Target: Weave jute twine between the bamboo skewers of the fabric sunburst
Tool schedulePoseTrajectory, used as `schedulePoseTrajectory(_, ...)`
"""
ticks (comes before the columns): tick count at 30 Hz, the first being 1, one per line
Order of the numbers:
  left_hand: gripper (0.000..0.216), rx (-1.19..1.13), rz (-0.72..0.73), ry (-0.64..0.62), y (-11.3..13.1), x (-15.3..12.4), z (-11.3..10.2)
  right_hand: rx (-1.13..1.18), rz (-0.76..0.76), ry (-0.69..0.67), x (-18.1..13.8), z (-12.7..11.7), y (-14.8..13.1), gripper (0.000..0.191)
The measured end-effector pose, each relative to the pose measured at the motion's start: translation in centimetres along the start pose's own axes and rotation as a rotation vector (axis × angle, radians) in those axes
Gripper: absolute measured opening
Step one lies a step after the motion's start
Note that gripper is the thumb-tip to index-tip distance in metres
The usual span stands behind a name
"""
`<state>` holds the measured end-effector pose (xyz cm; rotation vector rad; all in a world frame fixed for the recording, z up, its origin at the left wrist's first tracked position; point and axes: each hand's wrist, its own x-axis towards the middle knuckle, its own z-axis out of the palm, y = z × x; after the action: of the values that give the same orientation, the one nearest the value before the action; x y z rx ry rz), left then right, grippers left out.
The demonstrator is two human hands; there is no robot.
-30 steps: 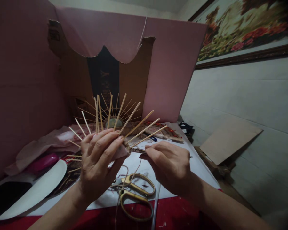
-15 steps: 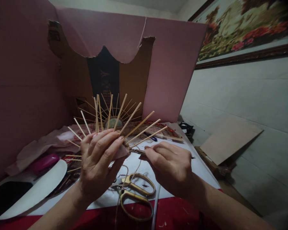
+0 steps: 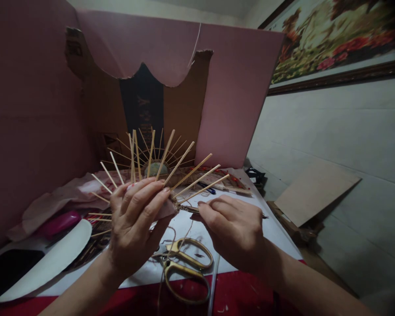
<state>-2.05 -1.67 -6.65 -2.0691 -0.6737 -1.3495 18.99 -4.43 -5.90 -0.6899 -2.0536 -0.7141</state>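
Observation:
My left hand (image 3: pixel 140 215) is wrapped round a small piece with thin wooden sticks (image 3: pixel 192 173) fanning out of its upper edge. The fingers cover most of its body, and a pale patch and some brown woven edge show beside the fingertips. From the right end of that edge a thin, dark twisted strand (image 3: pixel 189 209) runs to my right hand (image 3: pixel 233 224). That hand is closed on the strand, whose tip pokes out past the knuckles. Below the hands lie gold-handled scissors (image 3: pixel 187 281), with a thin string (image 3: pixel 173 245) trailing over them.
A second fan of thin sticks with a greenish half-round centre (image 3: pixel 156 169) stands behind. Cardboard (image 3: pixel 187 101) leans on a pink panel (image 3: pixel 230 101). To the left are a white curved piece (image 3: pixel 52 263), a magenta object (image 3: pixel 61 223) and a dark flat object (image 3: pixel 13 272).

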Motion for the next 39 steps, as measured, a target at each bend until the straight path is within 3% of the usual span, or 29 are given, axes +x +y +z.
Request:
schedulePoseTrajectory(8,0.044,0.0,-0.005,-0.006,0.0,-0.1,-0.1,0.001,0.01,0.006,0.0,0.1,0.0,0.019)
schedulePoseTrajectory(14,0.046,0.002,-0.009,-0.005,0.0,-0.1,-0.1,0.088,0.038,0.085,0.6,0.1,0.0,0.013)
schedulePoseTrajectory(24,0.045,0.016,-0.01,-0.005,-0.1,-0.1,-0.1,0.09,0.065,0.104,0.0,0.2,0.2,0.02)
schedulePoseTrajectory(30,0.044,0.027,-0.028,-0.015,-0.1,-0.2,-0.1,0.086,0.105,0.144,0.2,0.3,0.5,0.009)
schedulePoseTrajectory(33,0.047,0.055,-0.055,-0.009,-0.5,-0.1,0.0,0.055,0.233,0.014,0.2,0.7,0.9,0.005)
schedulePoseTrajectory(36,0.05,0.104,-0.075,0.016,-0.9,-0.1,-0.1,-0.037,0.4,-0.262,-0.1,1.6,1.6,0.012)
schedulePoseTrajectory(39,0.05,0.14,-0.074,0.037,-1.2,0.0,0.0,-0.032,0.46,-0.553,-0.5,3.0,2.5,0.013)
